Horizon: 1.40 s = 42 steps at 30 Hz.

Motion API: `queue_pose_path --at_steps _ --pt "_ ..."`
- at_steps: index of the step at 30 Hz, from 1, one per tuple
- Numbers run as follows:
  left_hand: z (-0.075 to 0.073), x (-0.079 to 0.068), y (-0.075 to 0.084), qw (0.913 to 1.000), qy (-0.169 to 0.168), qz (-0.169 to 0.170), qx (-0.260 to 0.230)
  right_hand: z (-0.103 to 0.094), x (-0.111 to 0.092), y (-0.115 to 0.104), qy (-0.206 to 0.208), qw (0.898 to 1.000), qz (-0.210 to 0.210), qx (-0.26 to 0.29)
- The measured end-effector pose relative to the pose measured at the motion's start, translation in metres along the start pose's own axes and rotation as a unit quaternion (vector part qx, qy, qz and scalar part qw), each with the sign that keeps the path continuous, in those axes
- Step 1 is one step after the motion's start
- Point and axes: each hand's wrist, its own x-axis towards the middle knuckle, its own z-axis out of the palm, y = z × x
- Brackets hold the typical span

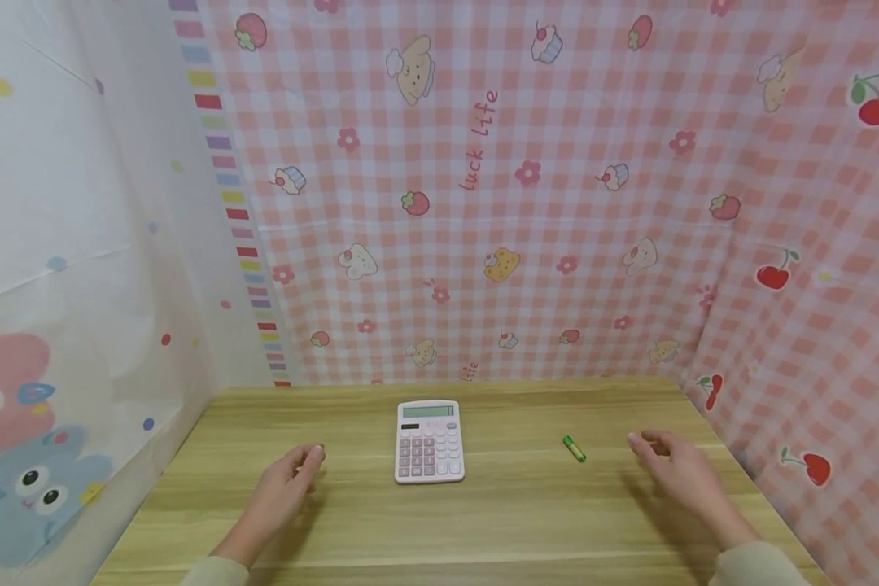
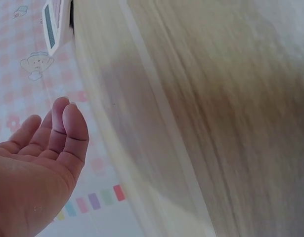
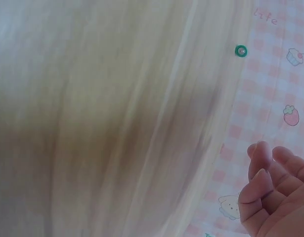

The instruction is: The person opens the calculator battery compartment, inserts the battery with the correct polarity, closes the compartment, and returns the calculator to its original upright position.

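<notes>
A white calculator (image 1: 430, 442) with grey and white keys lies face up near the middle of the wooden table. To its right is a small green and yellow battery (image 1: 575, 448), lying at a slant. My left hand (image 1: 286, 488) hovers left of the calculator, fingers loosely bent and holding nothing. Right of the battery, my right hand (image 1: 677, 476) is held over the table, loosely curled around nothing. The left wrist view catches the calculator's edge (image 2: 58, 24) at the top, apart from the hand (image 2: 48, 153). In the right wrist view the battery's end (image 3: 241, 51) shows beyond the fingers.
The wooden table (image 1: 352, 537) reaches back to a pink checked curtain (image 1: 454, 244) with printed fruit and animals. A white patterned curtain (image 1: 95, 244) closes off the left side, and more pink checked cloth (image 1: 835, 342) hangs along the right.
</notes>
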Motion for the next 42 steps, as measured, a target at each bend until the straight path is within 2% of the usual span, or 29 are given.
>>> queue_pose_path --at_steps 7,16,26,32,42 --pt "0.002 -0.003 -0.001 0.9996 -0.010 -0.016 -0.023 0.008 -0.006 -0.006 -0.004 1.000 0.011 0.022" --pt "-0.003 -0.005 -0.003 0.9941 -0.009 -0.038 -0.101 0.014 -0.014 -0.008 -0.009 0.999 0.021 0.047" --pt "-0.010 -0.011 0.003 0.9933 -0.017 -0.043 -0.105 0.013 -0.016 -0.011 0.000 0.998 0.021 0.054" --pt "-0.008 -0.016 0.008 0.9919 -0.018 -0.044 -0.118 0.009 -0.015 -0.019 0.014 0.998 0.017 0.061" --pt "-0.005 -0.018 0.007 0.9907 -0.022 -0.044 -0.127 0.009 -0.015 -0.027 0.025 0.997 0.019 0.071"
